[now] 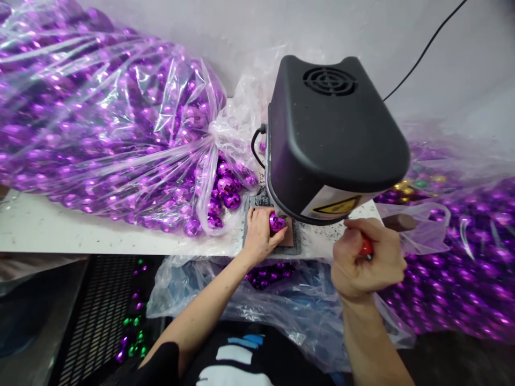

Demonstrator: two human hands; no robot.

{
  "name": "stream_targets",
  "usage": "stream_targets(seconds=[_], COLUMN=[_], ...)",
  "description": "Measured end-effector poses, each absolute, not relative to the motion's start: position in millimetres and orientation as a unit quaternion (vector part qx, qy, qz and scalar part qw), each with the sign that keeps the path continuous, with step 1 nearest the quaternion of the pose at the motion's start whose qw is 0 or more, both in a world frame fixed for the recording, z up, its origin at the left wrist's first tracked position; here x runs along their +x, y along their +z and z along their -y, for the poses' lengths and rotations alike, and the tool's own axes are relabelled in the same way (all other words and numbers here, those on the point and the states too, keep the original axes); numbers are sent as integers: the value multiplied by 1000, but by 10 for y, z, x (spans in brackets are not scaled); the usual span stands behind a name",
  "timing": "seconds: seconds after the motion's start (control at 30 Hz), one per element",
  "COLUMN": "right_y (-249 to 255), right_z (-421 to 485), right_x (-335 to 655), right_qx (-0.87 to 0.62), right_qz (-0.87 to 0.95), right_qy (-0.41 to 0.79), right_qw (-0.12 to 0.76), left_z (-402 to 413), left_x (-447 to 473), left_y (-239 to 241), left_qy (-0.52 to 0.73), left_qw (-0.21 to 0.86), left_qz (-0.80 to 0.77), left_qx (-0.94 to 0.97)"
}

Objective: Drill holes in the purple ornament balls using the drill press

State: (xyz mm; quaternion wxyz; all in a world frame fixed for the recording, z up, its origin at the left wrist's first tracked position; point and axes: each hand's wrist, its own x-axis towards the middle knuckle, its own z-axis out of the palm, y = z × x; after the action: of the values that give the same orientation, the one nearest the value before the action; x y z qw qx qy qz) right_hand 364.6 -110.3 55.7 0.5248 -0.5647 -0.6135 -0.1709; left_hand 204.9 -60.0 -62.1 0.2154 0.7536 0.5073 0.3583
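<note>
My left hand (259, 233) holds a shiny purple faceted ball (277, 221) between thumb and fingers. The ball sits over a brown pad on a grey base plate (296, 244), under the front edge of a black machine (333, 134). This machine has a round fan vent on top and a yellow warning label on its front. To the right of it, my right hand (366, 257) is closed around a red knob (366, 246), mostly hidden by the fingers. Behind that hand a brown rounded handle end (399, 222) pokes out.
A large clear bag (100, 118) of purple balls lies on the white table (40, 230) at left, with loose balls (225, 185) at its mouth. Another bag (462, 268) of purple balls stands at right. Below the table edge hangs clear plastic (314, 305). A black cable crosses the wall.
</note>
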Motion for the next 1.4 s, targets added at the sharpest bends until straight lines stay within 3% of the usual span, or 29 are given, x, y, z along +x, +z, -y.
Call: stream_targets(seconds=[0.6, 0.83, 1.0, 1.1, 1.2, 1.4], right_y=[165, -104, 394, 916, 1257, 1270], right_z=[992, 941, 913, 729, 450, 196], right_x=[3610, 3589, 3627, 3676, 3718, 3751], right_qx=[-489, -519, -487, -548, -587, -554], right_qz=[603, 604, 587, 577, 586, 589], right_qy=[-133, -87, -142, -191, -135, -95], right_qw=[617, 599, 631, 575, 542, 581], left_z=[607, 621, 619, 587, 580, 1103], left_x=[2054, 2051, 2047, 2056, 2034, 1790], left_y=[-642, -655, -632, -616, -590, -549], left_qy=[344, 347, 348, 365, 374, 334], left_qw=[232, 218, 220, 207, 198, 225], left_qz=[-521, -526, -522, -516, -507, -423], left_qx=[746, 745, 747, 747, 751, 812])
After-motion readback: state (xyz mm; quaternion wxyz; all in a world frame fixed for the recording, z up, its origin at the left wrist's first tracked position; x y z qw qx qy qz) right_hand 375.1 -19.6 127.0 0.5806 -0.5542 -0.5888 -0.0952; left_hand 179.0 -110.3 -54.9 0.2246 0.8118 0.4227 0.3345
